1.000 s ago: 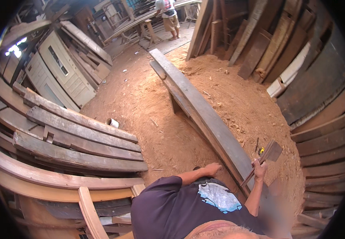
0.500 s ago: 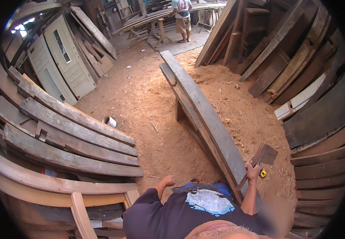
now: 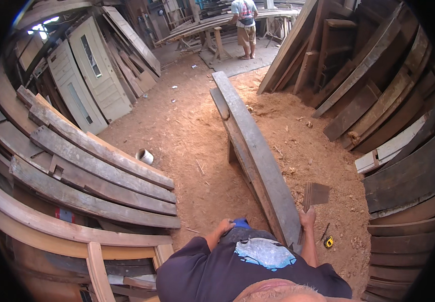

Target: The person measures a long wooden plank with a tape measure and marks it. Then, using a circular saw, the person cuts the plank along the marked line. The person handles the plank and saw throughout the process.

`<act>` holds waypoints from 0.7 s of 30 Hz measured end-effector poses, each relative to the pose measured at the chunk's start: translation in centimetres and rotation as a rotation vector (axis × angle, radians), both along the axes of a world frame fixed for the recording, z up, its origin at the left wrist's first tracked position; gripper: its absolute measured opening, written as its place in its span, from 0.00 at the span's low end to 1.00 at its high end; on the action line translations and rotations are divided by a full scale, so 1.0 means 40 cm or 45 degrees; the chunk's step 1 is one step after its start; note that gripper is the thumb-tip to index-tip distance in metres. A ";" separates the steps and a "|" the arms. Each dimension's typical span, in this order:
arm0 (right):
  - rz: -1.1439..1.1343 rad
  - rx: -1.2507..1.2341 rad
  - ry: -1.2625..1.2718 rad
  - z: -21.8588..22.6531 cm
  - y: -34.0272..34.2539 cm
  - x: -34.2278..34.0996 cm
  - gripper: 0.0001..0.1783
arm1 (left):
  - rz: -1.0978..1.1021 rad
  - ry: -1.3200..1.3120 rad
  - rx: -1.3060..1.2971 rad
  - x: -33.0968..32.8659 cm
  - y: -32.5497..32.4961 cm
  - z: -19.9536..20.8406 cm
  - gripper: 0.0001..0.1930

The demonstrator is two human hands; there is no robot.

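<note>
My right hand (image 3: 307,218) has a firm grip on a wooden-handled tool (image 3: 314,197) just beside the long plank (image 3: 257,156); left hand (image 3: 225,225) rests loose at my waist. No fresh marks on the plank, so all work's left.

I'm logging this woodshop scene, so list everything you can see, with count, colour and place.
long plank: one, grey, on trestle, centre
framing square: one, dark, in right hand
tape measure: one, yellow, on sawdust by the right hand
pipe piece: one, white, on the ground, left of centre
stacked beams: several, grey-brown, left
doors: two, cream, leaning upper left
leaning boards: many, brown, right
other person: one, far top
left hand: at the hip
right hand: grip closed on the square
</note>
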State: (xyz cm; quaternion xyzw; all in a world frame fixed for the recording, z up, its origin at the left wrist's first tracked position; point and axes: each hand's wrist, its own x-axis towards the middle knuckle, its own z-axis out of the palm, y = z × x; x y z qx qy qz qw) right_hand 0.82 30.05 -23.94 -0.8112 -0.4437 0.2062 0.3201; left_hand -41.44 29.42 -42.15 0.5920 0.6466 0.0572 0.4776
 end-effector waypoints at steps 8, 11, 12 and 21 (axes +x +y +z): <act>-0.121 -0.103 -0.018 -0.075 0.016 0.022 0.17 | 0.383 -0.580 -0.330 0.170 0.328 0.061 0.21; -0.081 -0.194 -0.012 -0.102 0.035 0.013 0.19 | 0.633 -0.880 -0.492 0.257 0.464 0.091 0.25; -0.060 -0.230 -0.028 -0.128 0.041 0.012 0.20 | 0.670 -0.935 -0.539 0.270 0.519 0.093 0.27; -0.141 -0.570 0.310 -0.063 0.122 -0.040 0.43 | 0.830 -1.037 -0.589 0.349 0.926 0.168 0.40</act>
